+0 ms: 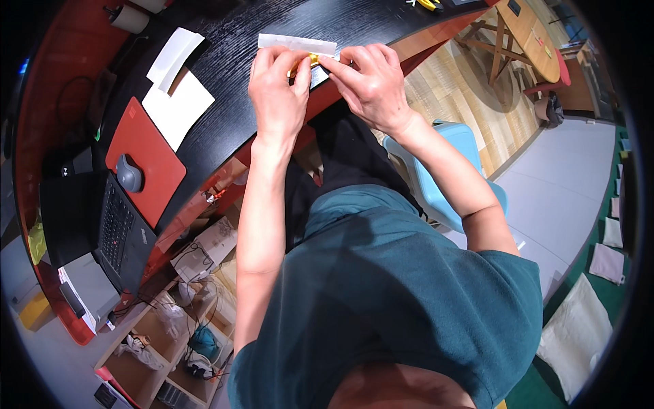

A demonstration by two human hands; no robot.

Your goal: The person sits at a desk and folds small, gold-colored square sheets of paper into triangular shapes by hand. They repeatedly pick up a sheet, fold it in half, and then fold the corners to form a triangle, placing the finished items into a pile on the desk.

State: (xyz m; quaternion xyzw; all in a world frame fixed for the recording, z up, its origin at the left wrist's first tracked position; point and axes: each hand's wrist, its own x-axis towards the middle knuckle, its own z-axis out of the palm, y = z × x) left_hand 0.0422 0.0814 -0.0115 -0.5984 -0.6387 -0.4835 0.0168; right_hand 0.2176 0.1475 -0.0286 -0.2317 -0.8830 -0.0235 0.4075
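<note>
Both forearms are extending forward from the lower edge of the view and converging at the near edge of the black desk (225, 123).

The left hand (276, 88) is resting at the desk edge with its back facing up and the wrist straight. Its fingers are curling down, and thumb and fingertips are pinching a small yellow piece (312, 60). The right hand (368, 82) is lying just beside it, wrist bending inward, forefinger and thumb closing on the same yellow piece from the right side. The two hands are nearly touching at the fingertips.

The yellow piece is sitting at the near edge of the desk, on or against a white strip (296, 43) lying flat just behind the fingers. Most of the piece is hidden by the fingers, so its shape cannot be told.

Two white sheets (178, 102) are lying toward the left of the desk. A red pad (146, 153) with a grey mouse (128, 174) is lying at the left end, near a black laptop (112, 221).
</note>
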